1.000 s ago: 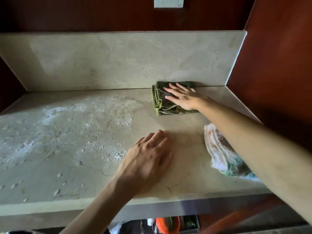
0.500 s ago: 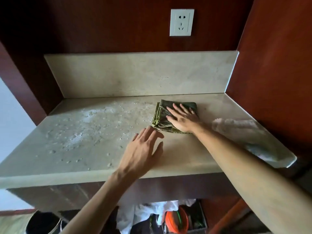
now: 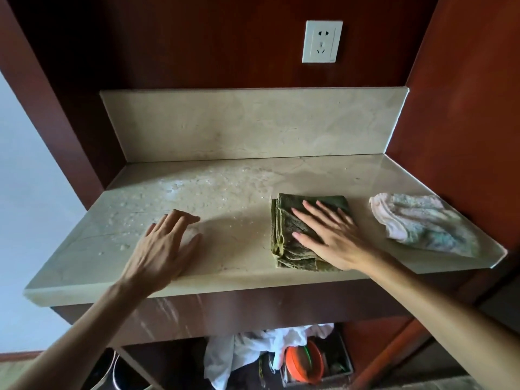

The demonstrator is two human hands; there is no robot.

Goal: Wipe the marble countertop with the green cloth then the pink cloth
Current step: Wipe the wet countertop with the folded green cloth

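A folded green cloth (image 3: 284,235) lies on the beige marble countertop (image 3: 242,266) near its front edge, right of centre. My right hand (image 3: 332,237) presses flat on it with fingers spread. My left hand (image 3: 163,249) rests open on the bare marble at the front left, holding nothing. Water droplets and foam cover the left and middle of the counter. A crumpled pink cloth (image 3: 422,223) lies untouched at the right end, beside the red wall.
A marble backsplash (image 3: 253,125) rises behind the counter, with red-brown wood walls on three sides and a white socket (image 3: 322,42) above. Under the counter sit white fabric (image 3: 253,353) and an orange container (image 3: 304,361).
My right hand has drawn the green cloth from the backsplash toward the front edge. My left hand shifted left along the counter. The camera pulled back and up.
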